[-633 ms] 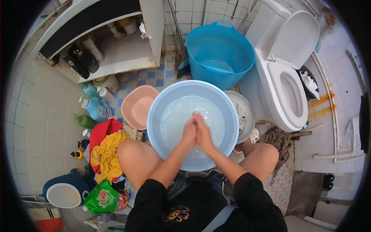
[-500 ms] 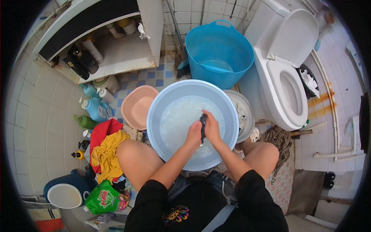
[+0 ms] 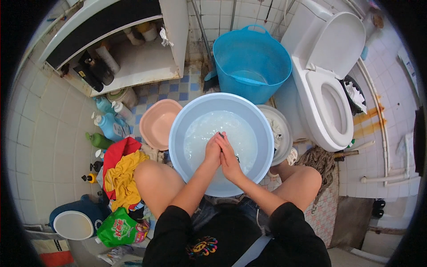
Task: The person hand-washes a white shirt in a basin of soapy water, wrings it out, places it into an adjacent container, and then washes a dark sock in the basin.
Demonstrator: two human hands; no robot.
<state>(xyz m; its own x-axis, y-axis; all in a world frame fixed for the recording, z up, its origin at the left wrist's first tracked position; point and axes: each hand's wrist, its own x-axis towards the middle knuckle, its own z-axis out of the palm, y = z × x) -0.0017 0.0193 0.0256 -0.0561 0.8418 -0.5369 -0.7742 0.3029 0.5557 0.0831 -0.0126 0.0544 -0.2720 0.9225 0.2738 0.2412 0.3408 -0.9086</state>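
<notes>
A large light-blue basin (image 3: 177, 142) of cloudy, sudsy water (image 3: 235, 122) stands between my knees. Above the water, my left hand (image 3: 213, 149) and my right hand (image 3: 228, 156) are pressed together, palm against palm. Squeezed between them is a small dark cloth (image 3: 221, 135). Only a bit of it shows at the fingertips and another below the right palm; the rest is hidden, so its exact kind cannot be made out.
A pink basin (image 3: 160, 122) sits left of the blue one, beside red and yellow clothes (image 3: 126, 178) and several bottles. A blue tub (image 3: 251, 58), a pale basin with white cloth (image 3: 282, 133), a toilet (image 3: 331, 107) and a mop head (image 3: 318, 164) stand behind and right.
My hands have moved slightly left and closed palm to palm over the dark cloth. Earlier it showed as a long strip between them; now most of it is covered.
</notes>
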